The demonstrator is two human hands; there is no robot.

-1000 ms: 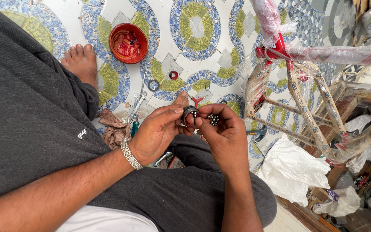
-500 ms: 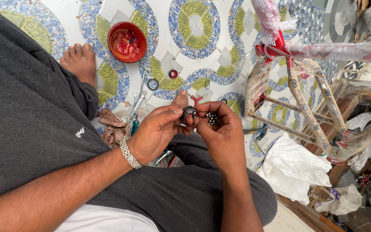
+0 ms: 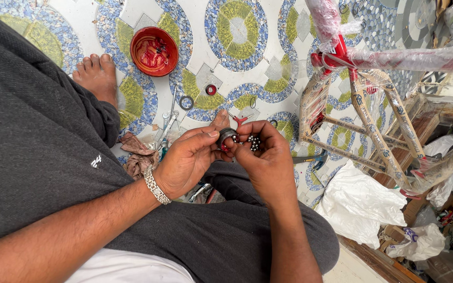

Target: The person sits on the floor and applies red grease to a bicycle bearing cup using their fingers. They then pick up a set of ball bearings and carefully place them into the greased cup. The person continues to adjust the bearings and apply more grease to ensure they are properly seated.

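My left hand (image 3: 187, 161) pinches a small dark metal ring, a bearing cup (image 3: 226, 137) smeared with red grease, between thumb and fingers. My right hand (image 3: 264, 157) is closed around several small steel bearing balls (image 3: 253, 142), with its fingertips touching the cup. Both hands meet above my lap, over dark grey trousers. A metal bracelet circles my left wrist.
A red bowl (image 3: 154, 51) of grease sits on the patterned tile floor beyond my bare foot (image 3: 97, 77). Loose rings (image 3: 186, 102), wrenches (image 3: 168, 123) and a rag (image 3: 138, 154) lie near my knee. A plastic-wrapped bicycle frame (image 3: 373, 120) stands at right, with white bags (image 3: 360, 202) below it.
The hands stay together at the cup; the right fingers have shifted slightly against it. Nothing else has moved.
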